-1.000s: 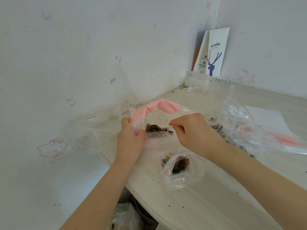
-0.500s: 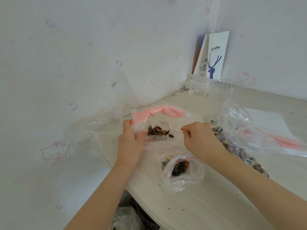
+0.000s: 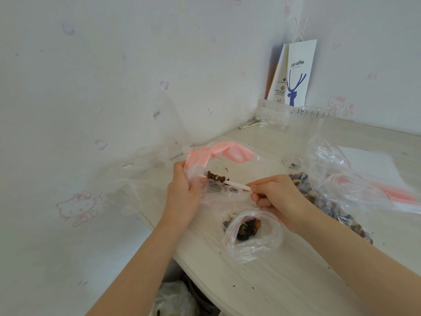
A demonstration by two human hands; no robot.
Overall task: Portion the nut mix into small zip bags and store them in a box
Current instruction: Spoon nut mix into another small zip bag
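both hands pinching the small clear zip bag of dark nut mix (image 3: 218, 187): left hand (image 3: 182, 192) bunches one end, right hand (image 3: 276, 193) grips its white zip strip.

1 head cam looks fwd & down, close over table (image 3: 284, 290) corner.

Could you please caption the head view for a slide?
Left hand and right hand hold a zip bag of nuts; another bag lies on the table.
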